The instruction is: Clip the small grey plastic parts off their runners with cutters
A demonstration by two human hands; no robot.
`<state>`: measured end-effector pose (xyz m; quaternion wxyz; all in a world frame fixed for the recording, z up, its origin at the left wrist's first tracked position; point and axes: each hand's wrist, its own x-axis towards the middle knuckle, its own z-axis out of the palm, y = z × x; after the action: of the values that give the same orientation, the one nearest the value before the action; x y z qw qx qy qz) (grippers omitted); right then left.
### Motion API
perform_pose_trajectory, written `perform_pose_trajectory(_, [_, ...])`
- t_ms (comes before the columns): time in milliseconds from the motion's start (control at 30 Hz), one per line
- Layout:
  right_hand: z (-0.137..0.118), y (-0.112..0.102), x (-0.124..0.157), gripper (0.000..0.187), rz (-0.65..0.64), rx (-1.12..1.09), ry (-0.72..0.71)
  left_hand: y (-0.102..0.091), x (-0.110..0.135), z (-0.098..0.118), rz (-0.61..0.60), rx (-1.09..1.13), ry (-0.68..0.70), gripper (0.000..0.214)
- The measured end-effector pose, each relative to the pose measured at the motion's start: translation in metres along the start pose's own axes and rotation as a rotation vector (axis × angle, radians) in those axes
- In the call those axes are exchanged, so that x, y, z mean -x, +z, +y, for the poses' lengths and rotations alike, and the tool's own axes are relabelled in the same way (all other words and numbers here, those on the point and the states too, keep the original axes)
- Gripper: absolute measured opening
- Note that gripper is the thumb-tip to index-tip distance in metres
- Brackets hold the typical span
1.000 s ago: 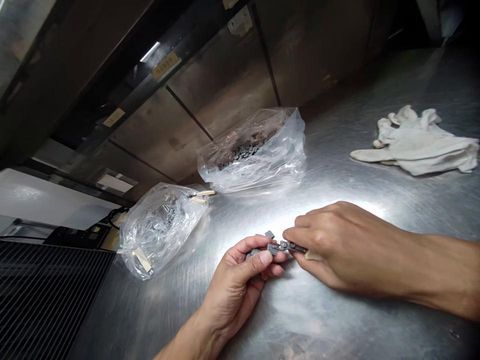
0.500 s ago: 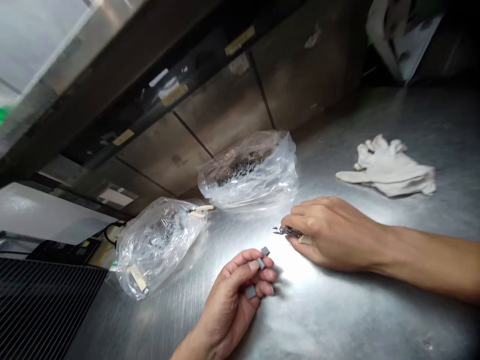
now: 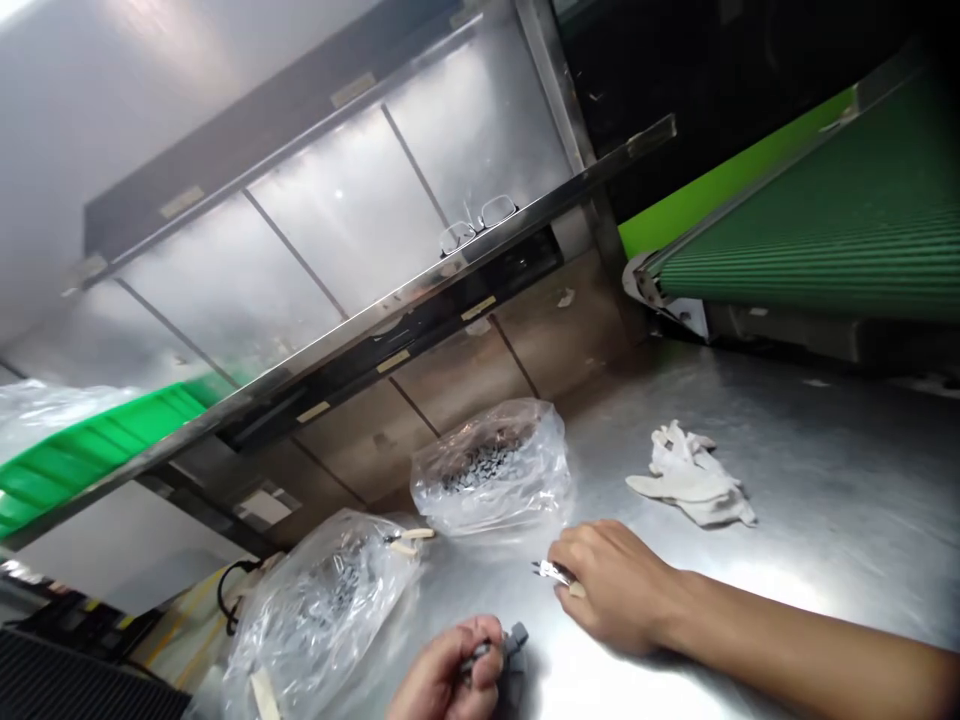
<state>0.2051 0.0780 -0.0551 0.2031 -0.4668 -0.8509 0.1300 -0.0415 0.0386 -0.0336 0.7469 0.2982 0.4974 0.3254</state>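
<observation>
My left hand (image 3: 450, 672) is closed around small grey plastic pieces (image 3: 516, 638), one jutting past the fingertips; how many lie inside is hidden. To its right, my right hand (image 3: 619, 590) grips a pair of side cutters (image 3: 555, 573), jaws pointing left and cream handle partly covered by the palm. Beyond the hands stands an open clear plastic bag (image 3: 517, 500) with many grey pieces in it. A second clear bag (image 3: 307, 620), also with grey pieces, lies left of it. Cream-handled pliers (image 3: 416, 537) rest at that bag's edge.
White work gloves (image 3: 694, 480) lie on the metal table (image 3: 825, 520). A shelf (image 3: 360, 325) with glasses (image 3: 480, 225) on it crosses above the bags. A green crate (image 3: 97, 430) sits at left, a green conveyor belt (image 3: 810, 220) at right.
The view has tilted upward, so the shelf and conveyor show and the hands sit lower. My left fingers have curled in over the grey pieces. The right hand still holds the cutters.
</observation>
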Motion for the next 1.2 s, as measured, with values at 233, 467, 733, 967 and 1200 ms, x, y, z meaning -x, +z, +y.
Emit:
perform_pose_trajectory(233, [0.0,0.003,0.001,0.019,-0.011,-0.05,-0.015,0.02,0.002,0.051,0.179,-0.161,0.048,0.047])
perform_pose_trajectory(467, [0.0,0.007,0.001,0.023,-0.012,-0.054,-0.04,0.046,-0.031,0.134,0.31,-0.495,0.233,0.035])
perform_pose_trajectory(733, [-0.002,0.007,0.001,0.021,-0.001,-0.027,-0.041,0.076,-0.094,0.189,0.552,-0.938,0.626,0.034])
perform_pose_trajectory(967, [-0.006,-0.006,-0.001,0.045,0.09,-0.035,0.008,0.071,-0.074,0.119,0.514,-1.178,0.727,0.026])
perform_pose_trajectory(1200, [-0.009,-0.01,0.001,0.054,0.121,-0.013,-0.017,0.079,-0.013,0.038,0.285,-1.133,0.434,0.037])
